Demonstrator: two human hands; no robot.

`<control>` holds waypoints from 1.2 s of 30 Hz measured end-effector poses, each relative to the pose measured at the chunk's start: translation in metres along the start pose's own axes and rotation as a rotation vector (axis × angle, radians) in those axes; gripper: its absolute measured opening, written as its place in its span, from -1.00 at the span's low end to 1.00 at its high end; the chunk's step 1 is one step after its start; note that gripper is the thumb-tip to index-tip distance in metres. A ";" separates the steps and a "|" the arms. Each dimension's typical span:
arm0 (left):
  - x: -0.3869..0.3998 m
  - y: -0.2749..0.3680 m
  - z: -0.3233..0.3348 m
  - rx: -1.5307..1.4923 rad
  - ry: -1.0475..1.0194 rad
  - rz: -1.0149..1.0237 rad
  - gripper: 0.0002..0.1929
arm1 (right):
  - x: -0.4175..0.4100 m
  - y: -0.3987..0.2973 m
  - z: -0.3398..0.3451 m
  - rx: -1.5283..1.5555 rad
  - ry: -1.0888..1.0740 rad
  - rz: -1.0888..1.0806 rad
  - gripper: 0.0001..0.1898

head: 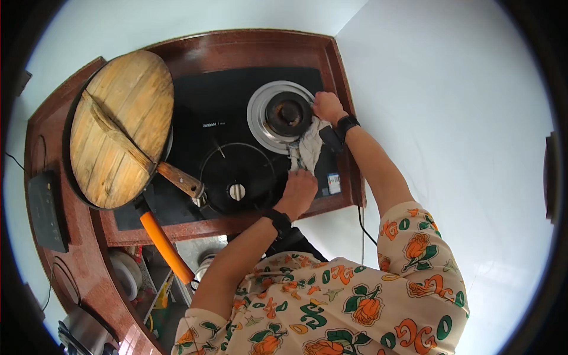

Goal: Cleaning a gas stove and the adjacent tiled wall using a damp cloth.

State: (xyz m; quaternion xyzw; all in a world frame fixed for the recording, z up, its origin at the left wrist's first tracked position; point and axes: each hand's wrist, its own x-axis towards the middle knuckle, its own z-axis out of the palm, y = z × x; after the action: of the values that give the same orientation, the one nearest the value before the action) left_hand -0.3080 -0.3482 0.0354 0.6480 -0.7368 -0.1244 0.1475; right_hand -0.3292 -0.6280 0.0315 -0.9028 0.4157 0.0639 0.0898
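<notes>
A crumpled, pale cloth point(312, 144) stretches between my two hands along the right front rim of a steel burner ring point(257, 120). My left hand point(301, 193) grips the cloth's near end above the cooktop. My right hand point(328, 107) is closed at the ring's right rim, with the cloth's far end under it; its fingertips are partly hidden. Inside the ring sits a dark, stained burner head point(288, 114). Left of my left hand, a round black pot support point(208, 153) lies on the black glass cooktop point(222, 97), around a control knob point(237, 192).
A large wok with an orange handle point(164, 248), under a round wooden lid point(137, 97), covers the cooktop's left side. A raised red-brown stone rim point(248, 46) borders the counter. A black flat device point(48, 211) is at far left, above a knife block point(88, 330). A wall point(443, 111) stands close right.
</notes>
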 end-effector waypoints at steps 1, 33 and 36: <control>0.000 0.002 -0.001 -0.004 -0.018 0.016 -0.76 | 0.003 0.001 -0.001 0.034 0.044 0.015 -0.79; 0.019 0.001 -0.009 -0.060 0.031 0.040 -0.74 | 0.018 0.003 -0.031 -0.193 0.176 -0.636 -0.77; 0.026 -0.003 -0.017 -0.072 -0.007 0.031 -0.76 | -0.007 0.000 -0.020 -0.170 0.152 -0.474 -0.77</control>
State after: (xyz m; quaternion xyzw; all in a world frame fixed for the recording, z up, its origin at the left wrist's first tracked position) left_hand -0.3023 -0.3745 0.0515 0.6305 -0.7421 -0.1507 0.1702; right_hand -0.3325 -0.6271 0.0524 -0.9815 0.1912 0.0077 -0.0053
